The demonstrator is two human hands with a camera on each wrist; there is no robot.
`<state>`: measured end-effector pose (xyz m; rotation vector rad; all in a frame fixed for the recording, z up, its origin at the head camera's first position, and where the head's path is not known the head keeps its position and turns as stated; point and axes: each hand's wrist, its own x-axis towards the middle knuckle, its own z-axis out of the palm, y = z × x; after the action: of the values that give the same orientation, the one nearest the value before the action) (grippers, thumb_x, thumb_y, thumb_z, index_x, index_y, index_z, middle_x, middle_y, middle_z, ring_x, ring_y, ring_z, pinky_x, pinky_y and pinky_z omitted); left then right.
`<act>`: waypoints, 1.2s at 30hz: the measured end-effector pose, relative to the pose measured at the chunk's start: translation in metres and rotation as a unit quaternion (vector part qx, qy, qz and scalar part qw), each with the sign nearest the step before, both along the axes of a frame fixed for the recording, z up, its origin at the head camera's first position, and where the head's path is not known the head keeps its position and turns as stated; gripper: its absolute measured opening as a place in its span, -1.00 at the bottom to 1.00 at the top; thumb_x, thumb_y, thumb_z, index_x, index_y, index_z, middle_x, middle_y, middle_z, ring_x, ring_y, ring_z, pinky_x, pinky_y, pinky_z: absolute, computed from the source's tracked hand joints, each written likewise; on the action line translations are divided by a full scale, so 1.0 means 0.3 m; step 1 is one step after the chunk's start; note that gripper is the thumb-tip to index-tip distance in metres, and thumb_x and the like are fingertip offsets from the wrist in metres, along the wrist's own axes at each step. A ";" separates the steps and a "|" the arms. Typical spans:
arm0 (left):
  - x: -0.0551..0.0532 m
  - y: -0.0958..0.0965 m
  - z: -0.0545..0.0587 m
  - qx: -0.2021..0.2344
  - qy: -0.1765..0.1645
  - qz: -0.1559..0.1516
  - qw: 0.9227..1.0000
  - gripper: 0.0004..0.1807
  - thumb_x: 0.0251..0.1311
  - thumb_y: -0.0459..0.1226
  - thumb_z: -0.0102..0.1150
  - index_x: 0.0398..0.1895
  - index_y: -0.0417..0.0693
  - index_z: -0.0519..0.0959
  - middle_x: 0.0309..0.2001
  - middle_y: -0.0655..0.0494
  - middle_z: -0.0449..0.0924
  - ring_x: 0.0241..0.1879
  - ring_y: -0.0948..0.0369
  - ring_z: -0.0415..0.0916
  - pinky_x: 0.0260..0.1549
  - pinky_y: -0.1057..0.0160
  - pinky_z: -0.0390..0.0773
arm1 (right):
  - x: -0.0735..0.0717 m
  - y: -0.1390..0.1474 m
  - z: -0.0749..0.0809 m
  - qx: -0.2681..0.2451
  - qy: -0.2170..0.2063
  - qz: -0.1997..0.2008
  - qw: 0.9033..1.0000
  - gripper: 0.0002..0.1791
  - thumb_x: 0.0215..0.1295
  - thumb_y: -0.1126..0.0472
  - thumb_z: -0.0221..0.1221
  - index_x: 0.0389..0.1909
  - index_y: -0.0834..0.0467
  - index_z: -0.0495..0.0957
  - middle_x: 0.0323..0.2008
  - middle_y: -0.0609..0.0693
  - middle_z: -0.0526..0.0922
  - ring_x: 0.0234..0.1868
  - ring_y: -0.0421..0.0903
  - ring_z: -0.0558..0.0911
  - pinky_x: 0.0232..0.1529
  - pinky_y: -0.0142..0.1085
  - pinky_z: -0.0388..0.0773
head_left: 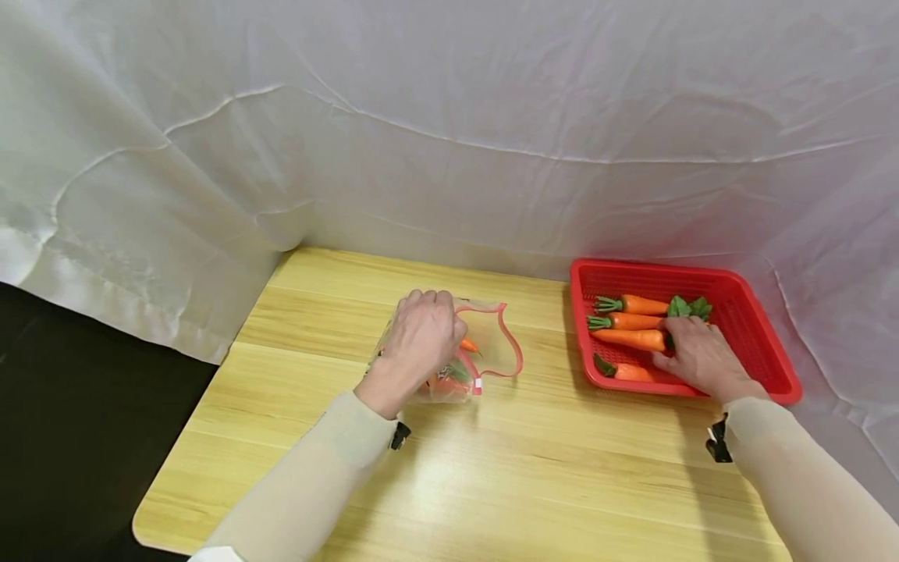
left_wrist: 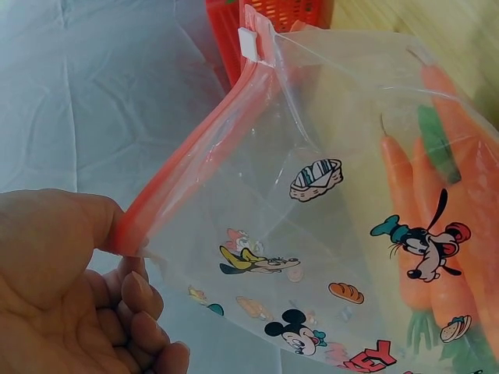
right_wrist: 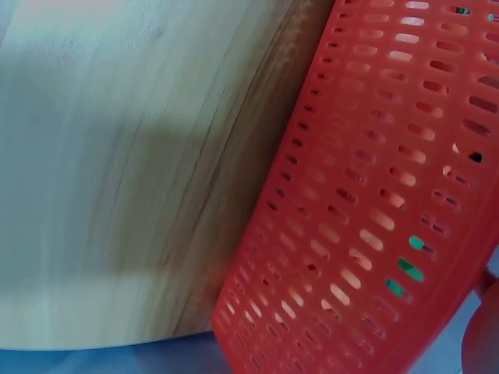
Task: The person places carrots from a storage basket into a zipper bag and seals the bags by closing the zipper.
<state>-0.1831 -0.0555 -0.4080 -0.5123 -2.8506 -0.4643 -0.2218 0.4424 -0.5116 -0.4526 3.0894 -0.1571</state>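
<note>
My left hand (head_left: 419, 336) pinches one end of the red zip edge of a clear plastic bag (left_wrist: 257, 171) with cartoon prints. The bag's mouth gapes to the right in the head view, and a white slider (left_wrist: 249, 44) sits at the zip's far end. Several carrots (left_wrist: 399, 179) with green tops lie inside it. Over in the red basket (head_left: 762, 332), my right hand (head_left: 702, 359) reaches down over the carrots, thumb and fingers about the leafy end of one carrot (head_left: 628, 339). Its fingertips are partly hidden, and I cannot tell whether they grip.
Other carrots (head_left: 634, 321) lie in the basket, with green leaves (head_left: 688, 307) beside them. The basket stands at the right of the wooden table (head_left: 548, 468), against a hanging white sheet (head_left: 449, 195). The table's left edge drops off to a dark area.
</note>
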 end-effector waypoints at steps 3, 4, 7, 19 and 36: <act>0.000 -0.001 -0.002 -0.001 0.000 0.000 1.000 -0.74 0.27 -0.34 0.05 -0.59 -0.03 0.32 -0.59 0.11 0.28 -0.49 0.08 0.25 -0.37 0.20 0.31 | 0.012 0.002 0.012 0.004 0.008 -0.001 1.000 -0.31 0.21 0.03 0.44 0.19 0.37 0.42 0.05 0.42 0.58 0.05 0.37 0.47 0.08 0.30 0.38; 0.000 -0.001 -0.002 -0.003 -0.003 0.000 1.000 -0.74 0.29 -0.33 0.05 -0.58 -0.03 0.32 -0.58 0.11 0.28 -0.48 0.08 0.26 -0.37 0.20 0.31 | 0.016 0.003 0.015 0.004 0.011 0.000 1.000 -0.32 0.21 0.04 0.44 0.18 0.36 0.42 0.04 0.41 0.57 0.04 0.36 0.46 0.07 0.29 0.38; 0.000 -0.001 0.000 -0.006 -0.013 0.000 1.000 -0.74 0.33 -0.32 0.04 -0.56 -0.03 0.33 -0.57 0.10 0.30 -0.46 0.07 0.27 -0.35 0.19 0.32 | 0.024 0.009 0.021 0.004 0.023 0.001 1.000 -0.33 0.19 0.05 0.45 0.17 0.34 0.41 0.03 0.39 0.58 0.04 0.34 0.45 0.06 0.27 0.38; 0.002 -0.006 0.005 -0.011 -0.015 0.000 1.000 -0.74 0.36 -0.31 0.04 -0.55 -0.04 0.35 -0.56 0.10 0.32 -0.46 0.07 0.29 -0.35 0.21 0.33 | 0.045 0.057 0.078 0.026 0.024 -0.001 0.999 -0.34 0.18 0.06 0.44 0.17 0.32 0.42 -0.02 0.33 0.57 0.09 0.35 0.41 0.05 0.24 0.33; -0.003 -0.013 -0.006 -0.039 0.094 -0.014 0.995 -0.70 0.27 -0.36 0.08 -0.60 -0.02 0.29 -0.61 0.15 0.16 -0.52 0.09 0.21 -0.46 0.22 0.21 | 0.096 -0.005 0.164 -0.005 0.108 -0.021 0.994 -0.41 0.10 0.08 0.45 0.04 0.32 0.46 -0.09 0.33 0.58 0.04 0.37 0.38 0.05 0.28 0.16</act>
<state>-0.1839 -0.0594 -0.4097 -0.5774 -2.6920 -0.2940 -0.1931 0.4408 -0.4624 -0.4321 3.3131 -0.1313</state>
